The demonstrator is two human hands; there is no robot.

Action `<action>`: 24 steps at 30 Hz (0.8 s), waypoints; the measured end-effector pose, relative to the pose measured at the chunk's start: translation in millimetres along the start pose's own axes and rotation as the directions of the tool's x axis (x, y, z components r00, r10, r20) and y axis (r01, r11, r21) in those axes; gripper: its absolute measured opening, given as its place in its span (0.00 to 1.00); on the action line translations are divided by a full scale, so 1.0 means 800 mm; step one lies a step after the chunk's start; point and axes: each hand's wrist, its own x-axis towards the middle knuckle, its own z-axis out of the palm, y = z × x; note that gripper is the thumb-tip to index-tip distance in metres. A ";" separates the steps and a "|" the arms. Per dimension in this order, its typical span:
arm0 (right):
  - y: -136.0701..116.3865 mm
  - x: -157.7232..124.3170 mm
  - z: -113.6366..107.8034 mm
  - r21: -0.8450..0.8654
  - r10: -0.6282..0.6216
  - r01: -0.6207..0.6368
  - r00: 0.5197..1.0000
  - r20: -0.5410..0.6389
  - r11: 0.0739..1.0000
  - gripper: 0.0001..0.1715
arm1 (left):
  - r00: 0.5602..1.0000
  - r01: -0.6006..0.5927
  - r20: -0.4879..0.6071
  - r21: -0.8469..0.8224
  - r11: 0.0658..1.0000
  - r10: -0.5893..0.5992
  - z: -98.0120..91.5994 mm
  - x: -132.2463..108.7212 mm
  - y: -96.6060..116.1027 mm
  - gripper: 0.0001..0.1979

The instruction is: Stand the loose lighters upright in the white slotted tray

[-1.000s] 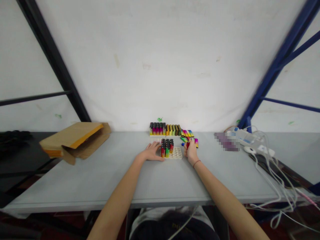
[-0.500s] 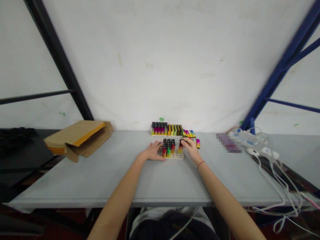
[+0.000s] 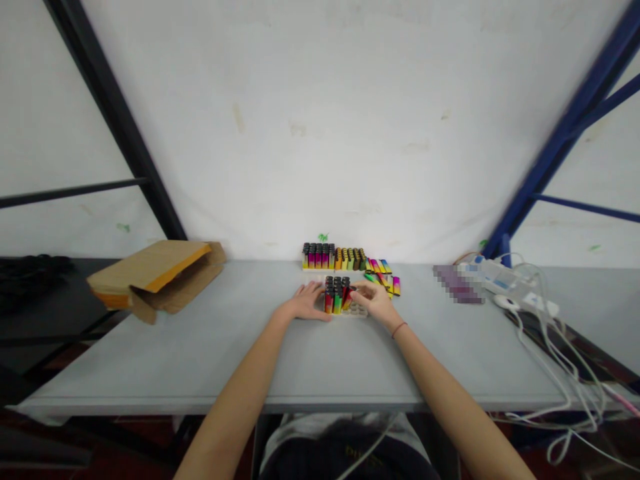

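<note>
"How is the left hand (image 3: 306, 301) placed?"

"It is spread at the left side of a white moulded tray with rows of cells (image 3: 359, 315); the thumb is set by the near left corner, and the fingers are angled toward the far side."

"And what is held by the right hand (image 3: 375, 301)?"

"1 slim red-and-yellow lighter (image 3: 347, 298) is pinched between thumb and fingertips. It is tilted, top to the right, over the middle of the tray, just beside the lighters stood there. Whether its lower end is seated in a cell cannot be told."

"How is the tray filled?"

"Its left part is occupied by upright black-topped red and green lighters (image 3: 338, 303); bare cells are seen at the right."

"What is set behind it?"

"2 packed blocks are placed side by side: black-topped purple-and-yellow lighters (image 3: 319, 257) at the left, yellow and dark green lighters (image 3: 350, 259) at the right. Beside these, loose multicoloured lighters (image 3: 375, 266) are scattered on the grey surface (image 3: 320, 367)."

"And farther out?"

"An open brown cardboard box (image 3: 155, 270) is laid at the left."
</note>
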 end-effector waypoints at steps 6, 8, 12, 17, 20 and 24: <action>-0.007 0.001 -0.003 -0.028 -0.073 0.073 0.997 0.003 0.997 0.21 | 1.000 -0.002 -0.006 -0.006 1.000 0.002 0.000 0.000 -0.001 0.53; -0.003 0.005 -0.011 -0.101 -0.087 0.079 0.993 -0.078 0.992 0.20 | 1.000 -0.005 -0.005 -0.004 1.000 0.005 -0.001 -0.001 -0.001 0.52; 0.017 0.012 -0.048 -0.464 -0.146 -0.046 0.918 -0.369 0.885 0.18 | 1.000 -0.007 0.002 -0.008 1.000 0.007 -0.002 -0.001 0.001 0.52; 0.032 0.013 -0.083 -0.797 -0.123 -0.129 0.961 -0.246 0.590 0.17 | 1.000 0.012 0.009 -0.002 1.000 -0.012 -0.003 0.000 0.002 0.53; 0.025 0.012 -0.075 -0.895 -0.043 -0.075 0.994 -0.104 0.440 0.16 | 1.000 0.004 0.013 0.006 1.000 -0.004 -0.004 -0.001 0.002 0.52; 0.012 0.009 -0.057 -0.940 -0.029 -0.035 0.998 -0.048 0.341 0.15 | 1.000 0.005 0.010 0.005 1.000 -0.005 -0.003 -0.001 0.001 0.52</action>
